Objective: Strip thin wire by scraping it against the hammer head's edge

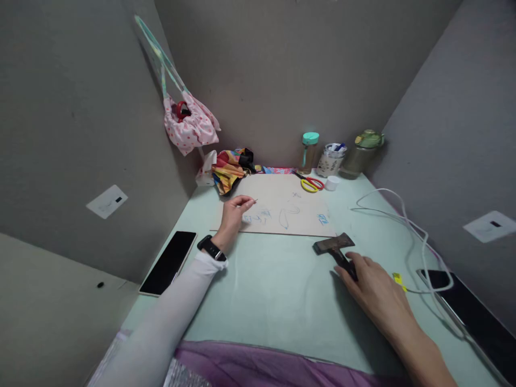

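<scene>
My left hand [234, 215] is over the left part of a pale board [270, 188] marked with blue scribbles. Thumb and forefinger pinch a thin, nail-like piece [256, 200], too small to make out fully. At the right, my right hand [371, 279] is closed around the dark handle of a hammer [334, 244]. Its metal head has a blunt block at one end and a flared, axe-like end at the other. The head is just in front of the board's near right edge. The palm side of my right hand is hidden.
A tablet [168, 263] lies at the left, another dark device [475, 312] at the right with a white cable [423, 236]. Scissors [310, 184], a white cap [332, 183], bottles [309, 153] and a pen jar [331, 160] are at the back. A colourful folded cloth [229, 169] touches the board's far left.
</scene>
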A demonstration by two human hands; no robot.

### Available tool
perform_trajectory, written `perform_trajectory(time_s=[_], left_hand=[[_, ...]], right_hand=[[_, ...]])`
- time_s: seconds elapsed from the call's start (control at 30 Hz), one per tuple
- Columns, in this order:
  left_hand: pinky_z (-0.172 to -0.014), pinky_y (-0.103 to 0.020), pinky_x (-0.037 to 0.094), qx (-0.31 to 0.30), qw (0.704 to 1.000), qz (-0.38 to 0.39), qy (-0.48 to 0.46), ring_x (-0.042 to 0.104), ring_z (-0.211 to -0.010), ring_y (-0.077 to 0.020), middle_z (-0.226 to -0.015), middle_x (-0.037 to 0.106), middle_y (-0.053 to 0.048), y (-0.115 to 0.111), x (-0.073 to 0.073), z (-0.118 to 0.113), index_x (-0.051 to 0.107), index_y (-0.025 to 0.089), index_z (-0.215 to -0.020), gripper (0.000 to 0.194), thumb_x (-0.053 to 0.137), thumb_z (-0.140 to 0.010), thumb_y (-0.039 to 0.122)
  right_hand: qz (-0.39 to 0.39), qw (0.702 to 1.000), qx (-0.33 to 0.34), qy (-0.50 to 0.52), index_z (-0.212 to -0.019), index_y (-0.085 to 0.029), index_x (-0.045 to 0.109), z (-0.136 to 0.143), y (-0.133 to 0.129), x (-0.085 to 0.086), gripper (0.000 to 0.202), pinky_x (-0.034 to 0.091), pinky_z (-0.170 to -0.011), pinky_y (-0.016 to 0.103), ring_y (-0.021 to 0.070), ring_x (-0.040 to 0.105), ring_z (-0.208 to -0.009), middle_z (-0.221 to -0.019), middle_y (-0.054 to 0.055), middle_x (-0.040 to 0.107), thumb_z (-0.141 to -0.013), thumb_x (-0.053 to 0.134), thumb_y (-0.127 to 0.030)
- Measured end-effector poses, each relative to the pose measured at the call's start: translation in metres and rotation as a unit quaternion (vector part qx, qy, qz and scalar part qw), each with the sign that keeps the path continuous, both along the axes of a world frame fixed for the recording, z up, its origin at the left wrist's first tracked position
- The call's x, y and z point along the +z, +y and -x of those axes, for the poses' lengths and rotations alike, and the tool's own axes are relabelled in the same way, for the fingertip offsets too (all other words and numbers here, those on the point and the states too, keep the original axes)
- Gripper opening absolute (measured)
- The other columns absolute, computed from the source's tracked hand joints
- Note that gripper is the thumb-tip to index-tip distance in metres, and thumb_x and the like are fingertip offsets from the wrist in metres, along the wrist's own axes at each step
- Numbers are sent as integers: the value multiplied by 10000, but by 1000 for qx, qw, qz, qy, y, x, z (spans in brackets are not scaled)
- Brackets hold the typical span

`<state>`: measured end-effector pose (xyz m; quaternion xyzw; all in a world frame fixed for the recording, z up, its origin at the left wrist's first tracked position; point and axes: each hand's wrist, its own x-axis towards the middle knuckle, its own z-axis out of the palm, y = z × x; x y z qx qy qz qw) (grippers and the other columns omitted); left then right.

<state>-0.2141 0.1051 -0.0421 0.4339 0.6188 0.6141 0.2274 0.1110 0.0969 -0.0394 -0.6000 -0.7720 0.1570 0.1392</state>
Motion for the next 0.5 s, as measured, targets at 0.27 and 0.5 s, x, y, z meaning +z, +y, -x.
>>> perform_trajectory(time_s=[0.27,0.5], left_hand=[[-670,-220,424,-177,933,-96,-299,537,-641,-84,-746,663,-7,-72,62,-65,709,155,-759,173,816,-704,279],[-667,-188,440,-208,940,-120,-245,545,-674,-75,-739,666,3,-97,76,-77,740,175,-776,30,761,-787,194]], right_hand=[[-12,982,56,-179,-896,-160,565,-8,11,-21,126,390,-647,358,294,636,-866,-892,111,630,-928,492,-258],[-79,992,76,-66,-1032,-141,601,5,1,6,183,449,-781,395,309,611,-978,-1082,161,650,-915,513,-250]])
